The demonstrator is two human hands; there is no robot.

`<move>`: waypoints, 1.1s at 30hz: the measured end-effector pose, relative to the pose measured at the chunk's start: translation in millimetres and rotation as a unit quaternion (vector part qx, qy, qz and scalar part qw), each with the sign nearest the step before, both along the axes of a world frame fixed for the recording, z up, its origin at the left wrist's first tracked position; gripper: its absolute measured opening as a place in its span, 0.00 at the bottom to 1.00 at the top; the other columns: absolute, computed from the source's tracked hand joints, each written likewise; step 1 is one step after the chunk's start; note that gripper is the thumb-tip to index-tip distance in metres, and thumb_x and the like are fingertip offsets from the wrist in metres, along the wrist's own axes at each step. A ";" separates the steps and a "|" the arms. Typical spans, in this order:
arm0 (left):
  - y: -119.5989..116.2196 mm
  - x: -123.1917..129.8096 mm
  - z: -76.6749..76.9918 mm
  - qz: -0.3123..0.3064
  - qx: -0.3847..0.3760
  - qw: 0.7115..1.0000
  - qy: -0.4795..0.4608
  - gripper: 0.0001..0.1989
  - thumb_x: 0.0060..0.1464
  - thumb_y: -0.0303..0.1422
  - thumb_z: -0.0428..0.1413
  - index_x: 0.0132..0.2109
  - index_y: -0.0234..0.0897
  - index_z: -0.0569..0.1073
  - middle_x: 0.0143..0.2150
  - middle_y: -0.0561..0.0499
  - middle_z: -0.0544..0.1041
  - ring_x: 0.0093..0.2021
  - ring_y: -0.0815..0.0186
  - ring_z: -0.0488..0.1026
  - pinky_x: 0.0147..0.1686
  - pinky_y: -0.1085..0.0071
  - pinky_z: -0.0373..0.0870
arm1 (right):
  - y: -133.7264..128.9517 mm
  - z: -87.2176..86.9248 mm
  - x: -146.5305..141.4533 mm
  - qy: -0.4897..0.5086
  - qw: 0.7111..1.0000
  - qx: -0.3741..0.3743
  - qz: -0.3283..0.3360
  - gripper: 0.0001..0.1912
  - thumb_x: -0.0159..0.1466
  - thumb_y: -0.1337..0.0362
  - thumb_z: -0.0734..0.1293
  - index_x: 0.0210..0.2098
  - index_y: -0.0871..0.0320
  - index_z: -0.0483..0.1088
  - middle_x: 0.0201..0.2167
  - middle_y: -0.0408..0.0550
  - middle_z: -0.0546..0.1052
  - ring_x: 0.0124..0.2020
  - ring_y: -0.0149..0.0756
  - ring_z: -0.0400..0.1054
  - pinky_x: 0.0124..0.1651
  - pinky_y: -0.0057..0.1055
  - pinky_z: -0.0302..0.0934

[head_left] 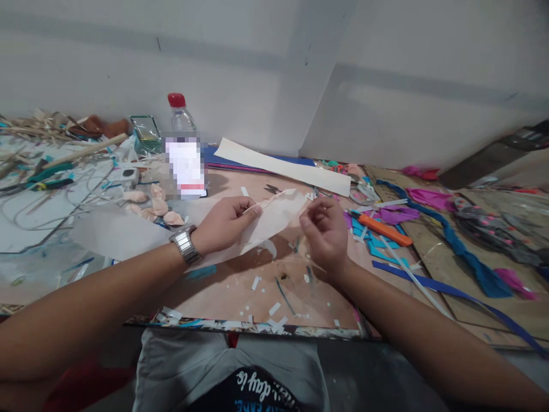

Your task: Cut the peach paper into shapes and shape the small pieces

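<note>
A long strip of thin pale paper point(274, 220) stretches across the middle of the table, its upper edge folded or crinkled. My left hand point(227, 223), with a metal watch on the wrist, pinches that upper edge between thumb and fingers. Close to the strip's right end is my right hand point(325, 232), its fingers curled together; whatever they hold is too small to make out. Several peach-coloured twisted paper pieces point(159, 206) lie left of my left hand. A cream strip point(283, 167) rests on blue sheets behind the hands.
A red-capped bottle point(183, 120) stands at the back, behind a blurred phone point(186, 166). Green-handled pliers point(51, 177) lie left. An orange cutter point(380, 228), blue strips and pink scraps are to the right. Paper bits litter the table's front edge point(300, 331). A dark cylinder point(484, 157) leans at far right.
</note>
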State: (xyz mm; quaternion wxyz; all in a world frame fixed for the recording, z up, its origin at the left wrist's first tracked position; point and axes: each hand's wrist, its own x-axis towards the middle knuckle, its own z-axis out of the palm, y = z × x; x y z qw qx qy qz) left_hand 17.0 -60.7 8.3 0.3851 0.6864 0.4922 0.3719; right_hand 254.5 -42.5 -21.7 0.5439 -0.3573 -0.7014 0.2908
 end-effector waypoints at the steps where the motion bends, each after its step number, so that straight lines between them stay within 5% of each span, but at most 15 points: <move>1: -0.1 -0.5 0.4 -0.003 0.022 1.000 0.011 0.19 0.67 0.44 0.52 0.33 0.34 0.71 0.27 0.55 0.67 0.27 0.71 0.61 0.27 0.73 0.55 | 2.6 0.2 0.6 0.049 0.996 -0.069 0.021 0.15 0.68 0.54 0.68 0.49 0.51 0.63 0.23 0.36 0.65 0.24 0.30 0.58 0.27 0.27 0.52; 5: -0.9 -0.7 -1.3 -0.020 0.052 0.997 0.046 0.20 0.67 0.44 0.51 0.32 0.34 0.71 0.28 0.55 0.67 0.30 0.69 0.61 0.31 0.71 0.56 | 13.1 5.5 2.9 0.140 0.949 -0.265 0.101 0.32 0.63 0.47 0.71 0.61 0.47 0.58 0.24 0.35 0.71 0.20 0.29 0.64 0.20 0.24 0.52; 8: -2.0 0.6 -3.6 -0.031 0.048 0.996 0.062 0.20 0.67 0.44 0.51 0.32 0.34 0.72 0.28 0.54 0.68 0.30 0.69 0.62 0.31 0.70 0.55 | 13.2 9.6 2.0 0.144 0.911 -0.351 0.162 0.43 0.54 0.52 0.78 0.64 0.47 0.59 0.30 0.38 0.76 0.22 0.30 0.69 0.20 0.25 0.60; 12: -1.7 1.5 -4.8 -0.064 0.017 0.997 0.047 0.19 0.66 0.44 0.52 0.34 0.33 0.74 0.30 0.53 0.71 0.32 0.68 0.64 0.32 0.71 0.58 | 9.9 5.1 2.9 0.134 0.869 -0.434 0.196 0.35 0.48 0.57 0.82 0.52 0.56 0.73 0.34 0.44 0.80 0.26 0.31 0.71 0.24 0.25 0.66; 16: 0.5 0.2 -4.7 -0.114 -0.019 0.993 0.007 0.18 0.65 0.43 0.53 0.32 0.33 0.73 0.29 0.54 0.69 0.31 0.70 0.64 0.32 0.72 0.59 | 19.1 -3.0 14.6 0.092 0.838 -0.483 0.237 0.28 0.46 0.56 0.84 0.42 0.61 0.77 0.33 0.47 0.81 0.28 0.31 0.73 0.30 0.26 0.68; 26: -2.0 1.5 -5.2 -0.185 -0.049 0.981 0.036 0.17 0.64 0.40 0.53 0.30 0.33 0.71 0.26 0.55 0.67 0.28 0.72 0.61 0.29 0.74 0.57 | 34.9 8.5 33.0 -0.108 0.883 -0.373 0.263 0.26 0.51 0.56 0.81 0.47 0.58 0.81 0.44 0.50 0.82 0.38 0.33 0.75 0.41 0.27 0.68; 33: -3.4 1.9 -8.4 -0.181 -0.024 0.980 0.083 0.19 0.64 0.42 0.53 0.29 0.33 0.70 0.25 0.55 0.66 0.28 0.71 0.61 0.29 0.74 0.55 | 30.4 11.7 26.6 -0.191 0.900 -0.303 0.248 0.23 0.56 0.49 0.77 0.41 0.62 0.83 0.34 0.51 0.83 0.31 0.32 0.71 0.34 0.28 0.63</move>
